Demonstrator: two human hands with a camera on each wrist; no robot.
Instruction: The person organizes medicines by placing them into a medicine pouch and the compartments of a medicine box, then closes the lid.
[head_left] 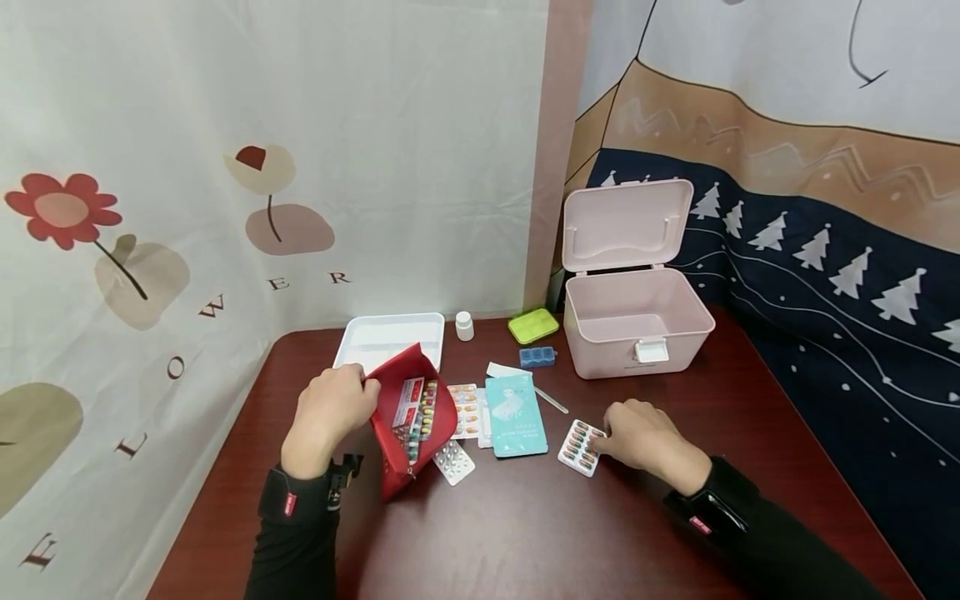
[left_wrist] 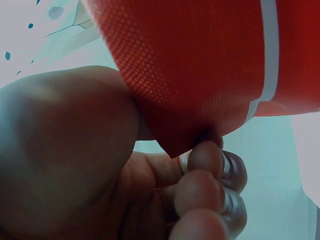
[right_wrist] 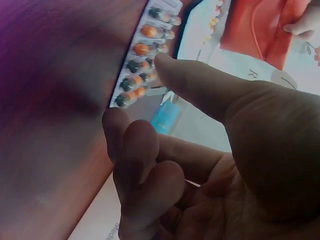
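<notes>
My left hand (head_left: 335,408) pinches the upper left corner of a red pouch (head_left: 437,427), which gapes open and shows blister packs of capsules (head_left: 426,412) and small printed packets inside. In the left wrist view, the thumb and fingers (left_wrist: 205,155) close on the corner of the red fabric (left_wrist: 185,65). My right hand (head_left: 637,435) holds a blister pack of dark-and-orange capsules (head_left: 580,448) by its right edge, low over the table. From the right wrist, the thumb lies on the pack (right_wrist: 145,50) and fingertips meet its lower end.
A teal sachet (head_left: 516,415), orange-pill blister (head_left: 465,410) and silver blister (head_left: 454,462) lie right of the pouch. Behind stand a white tray (head_left: 390,327), white bottle (head_left: 464,327), green case (head_left: 533,326), blue pill box (head_left: 537,357) and open pink box (head_left: 637,329).
</notes>
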